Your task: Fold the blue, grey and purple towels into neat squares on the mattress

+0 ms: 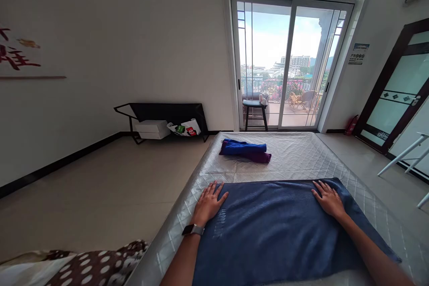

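A dark blue towel (pixel 275 228) lies spread across the quilted silver mattress (pixel 291 156), with slight ripples on its surface. My left hand (pixel 209 203) rests flat on the towel's far left corner, fingers spread, a watch on the wrist. Near the far right corner, my right hand (pixel 328 199) also presses flat with its fingers apart. Faint lettering runs along the towel's left side. Beyond it on the mattress sit a rolled blue towel (pixel 244 146) and a purple towel (pixel 258 157), one against the other.
A brown polka-dot cloth (pixel 90 268) lies at the lower left. By the wall stands a black rack (pixel 167 111) with a white box (pixel 152 129) and a printed bag. Sliding glass doors (pixel 261 44), a stool (pixel 254 104) and a fire extinguisher (pixel 351 125) are farther back.
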Motion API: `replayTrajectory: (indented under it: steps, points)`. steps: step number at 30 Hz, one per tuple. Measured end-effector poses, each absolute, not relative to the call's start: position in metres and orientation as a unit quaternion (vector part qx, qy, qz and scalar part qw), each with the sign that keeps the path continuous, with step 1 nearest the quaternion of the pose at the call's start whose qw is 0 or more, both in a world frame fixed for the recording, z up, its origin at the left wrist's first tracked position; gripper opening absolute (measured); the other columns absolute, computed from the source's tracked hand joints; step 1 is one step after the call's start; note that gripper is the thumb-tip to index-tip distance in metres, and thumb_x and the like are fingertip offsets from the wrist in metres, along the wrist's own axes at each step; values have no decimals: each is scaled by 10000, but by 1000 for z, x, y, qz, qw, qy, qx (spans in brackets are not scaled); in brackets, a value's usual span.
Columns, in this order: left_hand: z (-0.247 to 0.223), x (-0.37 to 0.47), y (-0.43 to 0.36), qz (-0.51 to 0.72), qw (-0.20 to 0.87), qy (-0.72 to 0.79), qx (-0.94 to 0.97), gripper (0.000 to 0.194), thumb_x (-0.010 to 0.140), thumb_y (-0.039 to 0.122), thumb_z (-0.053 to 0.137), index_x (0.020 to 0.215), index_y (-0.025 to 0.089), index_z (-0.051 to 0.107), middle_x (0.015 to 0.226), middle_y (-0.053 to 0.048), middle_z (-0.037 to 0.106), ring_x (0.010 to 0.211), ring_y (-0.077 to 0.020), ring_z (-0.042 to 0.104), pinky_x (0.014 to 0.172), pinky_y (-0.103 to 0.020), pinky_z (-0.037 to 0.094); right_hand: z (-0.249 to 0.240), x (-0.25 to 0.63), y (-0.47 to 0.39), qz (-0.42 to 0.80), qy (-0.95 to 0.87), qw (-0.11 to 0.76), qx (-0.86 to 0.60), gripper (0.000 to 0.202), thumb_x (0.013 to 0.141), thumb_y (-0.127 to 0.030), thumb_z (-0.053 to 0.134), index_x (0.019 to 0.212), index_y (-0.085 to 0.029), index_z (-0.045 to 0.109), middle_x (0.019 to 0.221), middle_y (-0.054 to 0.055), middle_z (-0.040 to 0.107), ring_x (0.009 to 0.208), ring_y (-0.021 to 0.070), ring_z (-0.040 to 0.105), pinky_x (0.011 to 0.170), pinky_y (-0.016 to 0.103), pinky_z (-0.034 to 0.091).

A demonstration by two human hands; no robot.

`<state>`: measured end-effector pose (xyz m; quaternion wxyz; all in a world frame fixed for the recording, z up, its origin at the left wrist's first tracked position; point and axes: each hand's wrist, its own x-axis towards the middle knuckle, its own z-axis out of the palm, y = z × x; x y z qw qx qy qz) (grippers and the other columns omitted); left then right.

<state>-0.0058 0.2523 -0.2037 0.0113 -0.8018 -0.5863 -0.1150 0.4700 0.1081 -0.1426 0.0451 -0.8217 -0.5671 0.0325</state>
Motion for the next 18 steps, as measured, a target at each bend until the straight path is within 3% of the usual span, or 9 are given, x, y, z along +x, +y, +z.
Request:
replayTrajectory:
  steps: [5,12,15,18]
  points:
    - [-202,-5,251,-114,6,-589,-800,633,978,574,366,1494,213,427,1581,-120,375,1470,-284,312,1200,-484,247,-144,511,105,45,-534,21,-844,594,987,-433,324,1544,-228,351,1617,51,309,1487,247,269,1198,480,252]
    - [-195,-4,249,-96,-22,-599,-795,641,986,580,330,1518,226,384,1599,-122,338,1487,-274,273,1203,-478,226,-135,520,109,29,-566,35,-823,537,978,-374,316,1410,-163,555,1510,97,490,1425,241,396,1191,423,275]
    - [-199,-5,251,-105,-18,-597,-795,652,980,600,324,1515,233,387,1594,-117,352,1482,-280,283,1197,-488,230,-139,502,112,23,-584,51,-810,517,978,-398,332,1391,-204,576,1488,73,520,1406,233,421,1189,417,275]
    - [-204,-6,253,-112,-11,-596,-795,662,974,621,318,1508,239,403,1592,-112,358,1473,-290,301,1188,-493,247,-149,489,114,33,-571,58,-818,536,986,-443,323,1472,-274,476,1549,31,443,1444,234,358,1187,458,268]
